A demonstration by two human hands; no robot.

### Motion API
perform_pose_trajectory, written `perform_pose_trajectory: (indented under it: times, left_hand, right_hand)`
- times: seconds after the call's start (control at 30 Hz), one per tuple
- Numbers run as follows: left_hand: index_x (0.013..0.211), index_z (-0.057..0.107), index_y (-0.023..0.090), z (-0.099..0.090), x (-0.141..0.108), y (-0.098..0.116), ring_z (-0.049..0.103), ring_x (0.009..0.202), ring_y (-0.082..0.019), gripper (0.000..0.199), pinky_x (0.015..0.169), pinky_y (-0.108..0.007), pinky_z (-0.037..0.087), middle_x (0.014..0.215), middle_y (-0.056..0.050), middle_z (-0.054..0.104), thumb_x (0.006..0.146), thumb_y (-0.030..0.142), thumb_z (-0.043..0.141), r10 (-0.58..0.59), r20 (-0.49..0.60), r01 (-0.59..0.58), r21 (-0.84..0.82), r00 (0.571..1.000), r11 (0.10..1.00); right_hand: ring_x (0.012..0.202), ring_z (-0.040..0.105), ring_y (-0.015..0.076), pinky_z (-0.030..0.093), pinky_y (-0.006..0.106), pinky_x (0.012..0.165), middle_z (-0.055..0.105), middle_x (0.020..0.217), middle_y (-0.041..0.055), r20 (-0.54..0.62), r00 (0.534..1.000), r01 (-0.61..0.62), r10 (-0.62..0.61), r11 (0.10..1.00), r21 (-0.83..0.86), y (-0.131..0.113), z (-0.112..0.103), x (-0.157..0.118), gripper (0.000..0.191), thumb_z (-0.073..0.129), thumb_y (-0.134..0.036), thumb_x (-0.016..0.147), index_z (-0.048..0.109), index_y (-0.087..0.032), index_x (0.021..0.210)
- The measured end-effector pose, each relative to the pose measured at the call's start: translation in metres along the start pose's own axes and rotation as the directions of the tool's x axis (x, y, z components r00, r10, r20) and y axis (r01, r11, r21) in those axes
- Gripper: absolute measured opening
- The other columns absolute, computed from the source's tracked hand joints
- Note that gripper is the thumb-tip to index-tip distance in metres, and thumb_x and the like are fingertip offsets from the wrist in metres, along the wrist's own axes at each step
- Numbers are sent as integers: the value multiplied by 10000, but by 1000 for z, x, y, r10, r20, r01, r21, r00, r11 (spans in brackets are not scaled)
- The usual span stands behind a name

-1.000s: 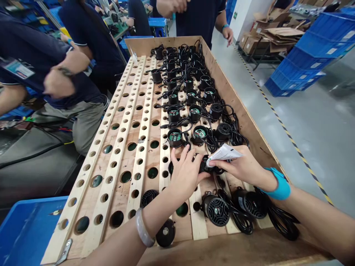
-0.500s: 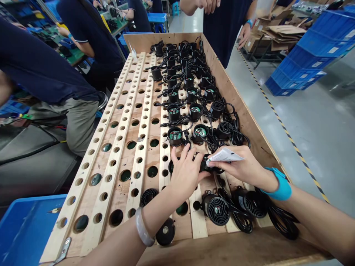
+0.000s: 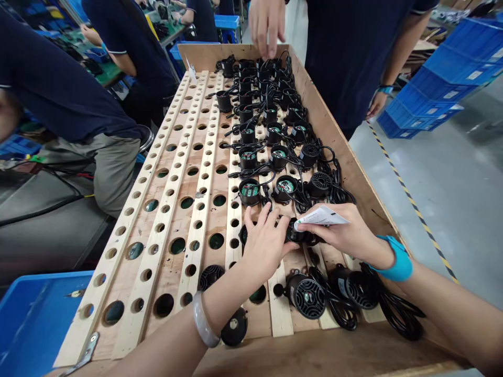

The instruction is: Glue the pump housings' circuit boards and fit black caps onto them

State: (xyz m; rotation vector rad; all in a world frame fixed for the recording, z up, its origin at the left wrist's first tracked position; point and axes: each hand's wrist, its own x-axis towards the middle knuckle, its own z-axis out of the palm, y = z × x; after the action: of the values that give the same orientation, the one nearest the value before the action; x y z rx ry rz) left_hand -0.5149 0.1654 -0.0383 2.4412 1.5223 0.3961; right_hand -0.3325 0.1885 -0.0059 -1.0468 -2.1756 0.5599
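Observation:
My right hand [image 3: 341,230] is closed on a white squeeze tube [image 3: 323,216] with printing on it. Its nozzle end points down at a black round housing [image 3: 294,230], mostly covered by my hands. Left of it, my left hand [image 3: 265,238] has its fingers spread, with thumb and forefinger at that housing's near left edge. Under the left hand, another black housing [image 3: 242,234] is partly hidden. Just beyond the fingers, open housings [image 3: 249,192] show green circuit boards and black cables.
The wooden rack [image 3: 216,267] has drilled strips and raised side boards. Grilled black housings [image 3: 308,296] with coiled cables lie at the near right. A loose black disc [image 3: 234,327] lies near my left wrist. Across the rack stands a co-worker [image 3: 346,57]; a blue bin [image 3: 35,324] is at left.
The co-worker across the rack has come closer, with one hand now reaching over the far housings. My hands and the tube stay almost in place at the same housing.

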Motion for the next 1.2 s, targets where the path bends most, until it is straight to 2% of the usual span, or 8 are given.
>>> perform_pose_trajectory:
  times: [0.2, 0.7, 1.2]
  left_hand:
    - [1128, 552, 198, -1, 0, 1, 366, 1342, -335, 416, 1073, -676, 176, 1310, -115, 560, 789, 393, 694, 2, -9, -2, 2, 1000, 1000]
    - [1136, 553, 183, -6, 0, 2, 346, 1361, -335, 423, 1077, -684, 188, 1338, -117, 538, 792, 387, 692, -10, 47, 10, -6, 999, 1000]
    - [1133, 562, 194, 0, -1, 1, 359, 1346, -344, 431, 1075, -684, 178, 1349, -127, 531, 791, 426, 682, 19, -16, -18, 51, 1000, 999]
  right_hand:
    - [630, 642, 124, 501, 225, 595, 706, 747, 10, 36, 999, 18, -18, 1000, -6, -3, -1, -1, 91, 687, -260, 814, 680, -170, 823]
    - [666, 649, 133, 521, 250, 631, 711, 789, 30, 13, 999, 53, -52, 998, -19, 1, 0, 0, 83, 675, -242, 825, 681, -159, 825]
    - [668, 632, 137, 514, 263, 636, 700, 789, 41, 74, 996, 51, -48, 998, -34, -3, -3, 0, 124, 612, -269, 874, 677, -172, 832]
